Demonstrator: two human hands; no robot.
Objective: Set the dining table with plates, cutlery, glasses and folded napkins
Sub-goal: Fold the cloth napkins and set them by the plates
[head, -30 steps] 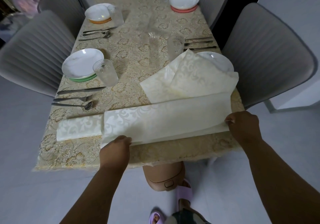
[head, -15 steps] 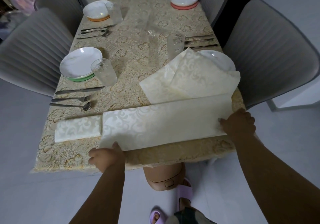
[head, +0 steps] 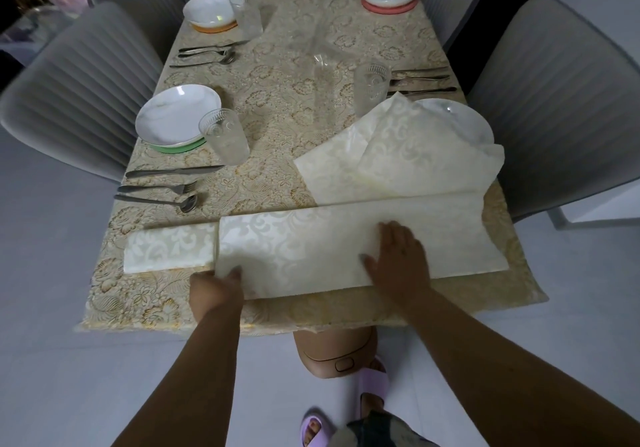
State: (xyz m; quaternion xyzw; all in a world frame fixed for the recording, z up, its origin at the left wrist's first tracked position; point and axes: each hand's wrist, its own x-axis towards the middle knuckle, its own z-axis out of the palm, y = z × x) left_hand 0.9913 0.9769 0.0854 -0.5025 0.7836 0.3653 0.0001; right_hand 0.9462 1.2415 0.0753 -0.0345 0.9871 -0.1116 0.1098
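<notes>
Pressing flat with straight fingers, the right hand (head: 398,259) lies palm-down on the long cream damask napkin strip (head: 311,249), having slid inward from the strip's right end, where it stood half a second ago. The left hand (head: 216,289) pinches the strip's near-left corner, thumb on top and fingers curled beneath; earlier it sat just below that edge. The strip, which was lifted a second ago, now lies flat along the near edge of the worktop (head: 277,110), a long table under a beige cloth with a raised gold floral pattern.

Touching the strip's left end lies a small folded cream napkin rectangle (head: 169,251) of the same woven scroll pattern. Behind the strip, an unfolded cream napkin sheet (head: 398,155) drapes loosely over the near-right white round plate (head: 464,117), hiding its left half.

At the near-left setting, a white marbled plate (head: 173,117) rests on a green round mat (head: 173,148), with an embossed clear glass tumbler (head: 225,135) just beside it and a steel knife (head: 173,171), fork (head: 156,188) and spoon (head: 159,200) lying parallel nearer the camera. Two further white plates sit on an orange mat (head: 214,27) and a pink mat (head: 389,6). A second embossed tumbler (head: 372,83) stands beside the right-hand cutlery (head: 420,81). Grey ribbed upholstered chairs (head: 79,76) flank the worktop.
</notes>
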